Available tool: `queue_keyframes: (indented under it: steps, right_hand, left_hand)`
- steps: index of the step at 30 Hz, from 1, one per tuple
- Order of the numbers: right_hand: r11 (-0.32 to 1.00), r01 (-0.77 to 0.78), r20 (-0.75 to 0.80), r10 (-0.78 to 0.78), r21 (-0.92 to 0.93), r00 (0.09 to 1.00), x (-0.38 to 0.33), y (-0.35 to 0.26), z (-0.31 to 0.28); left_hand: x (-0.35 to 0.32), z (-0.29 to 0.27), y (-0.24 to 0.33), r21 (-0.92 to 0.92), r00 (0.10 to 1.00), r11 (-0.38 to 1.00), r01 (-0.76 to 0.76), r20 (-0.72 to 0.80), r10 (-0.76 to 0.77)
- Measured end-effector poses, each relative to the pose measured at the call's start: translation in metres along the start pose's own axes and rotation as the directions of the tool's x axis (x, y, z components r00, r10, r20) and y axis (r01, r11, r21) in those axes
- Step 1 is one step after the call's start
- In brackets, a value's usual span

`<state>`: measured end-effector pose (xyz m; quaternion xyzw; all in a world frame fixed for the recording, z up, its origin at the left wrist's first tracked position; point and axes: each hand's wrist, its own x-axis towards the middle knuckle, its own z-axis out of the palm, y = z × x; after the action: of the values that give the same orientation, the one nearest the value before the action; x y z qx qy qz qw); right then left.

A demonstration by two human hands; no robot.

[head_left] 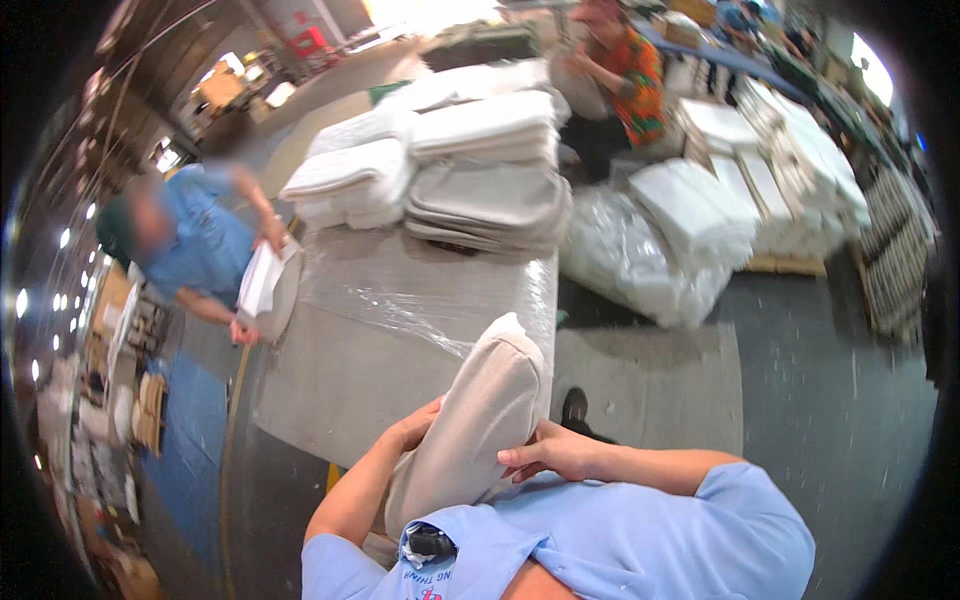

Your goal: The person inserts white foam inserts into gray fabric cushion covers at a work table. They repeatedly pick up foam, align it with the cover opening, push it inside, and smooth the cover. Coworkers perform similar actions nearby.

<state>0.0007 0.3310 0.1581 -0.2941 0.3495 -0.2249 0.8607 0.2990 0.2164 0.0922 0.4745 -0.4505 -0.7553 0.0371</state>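
Note:
Against my body, over the table's near edge, a long beige fabric cushion (465, 430) stands tilted. White filling or lining pokes out at its far tip. My left hand (415, 425) grips its left side, with the fingers partly hidden behind the fabric. On its right side my right hand (548, 452) is closed at the fabric's edge, thumb on top. Beyond the cushion, on the table, lie a stack of beige-grey cushions (485, 200) and several thick white pads (485, 125).
Clear plastic film covers the grey table (340, 370). At left a person in blue (200, 240) holds a white pad and beige cover (265, 280). Another, in an orange patterned shirt (640, 85), stands at the back. White stacks (715, 205) and a plastic bag (635, 260) are at right.

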Motion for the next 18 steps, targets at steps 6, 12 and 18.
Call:
queue_keyframes:
  steps: [6,12,18]
  right_hand:
    - [0.987,0.017,-0.106,0.0,0.162,0.994,-0.011,0.038,-0.01]
    - [0.986,-0.07,-0.182,0.042,-0.148,0.982,-0.021,0.038,-0.057]
    - [0.735,-0.119,-0.519,-0.345,-0.668,0.782,-0.024,-0.002,-0.122]
  left_hand:
    - [0.031,0.022,-0.05,0.467,0.991,0.884,-0.01,-0.115,0.072]
    - [0.055,0.048,-0.03,0.698,0.862,0.715,0.04,-0.387,0.328]
    - [0.061,0.042,-0.054,0.346,0.931,0.937,-0.054,-0.322,0.173]
